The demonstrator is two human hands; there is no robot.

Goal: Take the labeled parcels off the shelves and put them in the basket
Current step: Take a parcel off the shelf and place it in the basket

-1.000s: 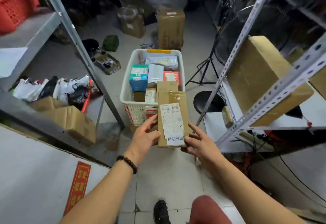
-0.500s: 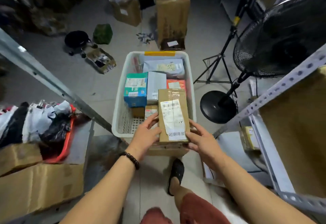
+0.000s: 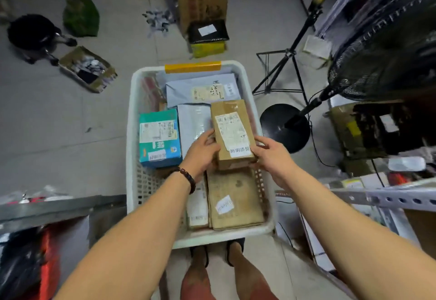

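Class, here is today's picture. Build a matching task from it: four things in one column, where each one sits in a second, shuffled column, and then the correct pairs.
Things
1. brown parcel
2. teal box
3. grey mailer with handwriting
4. black fan base

Places
A. on the floor, right of the basket
B. at the basket's far end
C. gripped by the left hand and right hand
D. against the basket's left wall

Pairs: 1-C, 2-D, 3-B, 4-A

The parcel point(image 3: 232, 134) is matt brown cardboard with shiny tape and a paper label point(image 3: 232, 129) — the basket point(image 3: 132, 134) is white plastic lattice, the floor point(image 3: 59, 122) smooth grey tile.
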